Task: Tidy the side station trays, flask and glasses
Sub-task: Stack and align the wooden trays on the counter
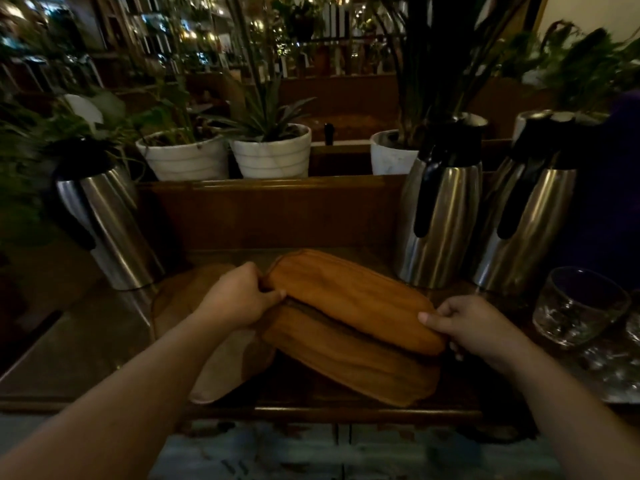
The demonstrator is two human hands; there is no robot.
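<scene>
An oblong wooden tray lies tilted across a second, similar tray in the middle of the counter. My left hand grips the top tray's far left end, and my right hand grips its near right end. A paler wooden tray rests to the left under my left forearm. One steel flask stands at the left, and two more steel flasks stand at the right. Clear glasses are grouped at the right edge.
White plant pots line a raised wooden ledge behind the counter. A dark purple shape fills the far right. The counter's front edge runs just below the trays.
</scene>
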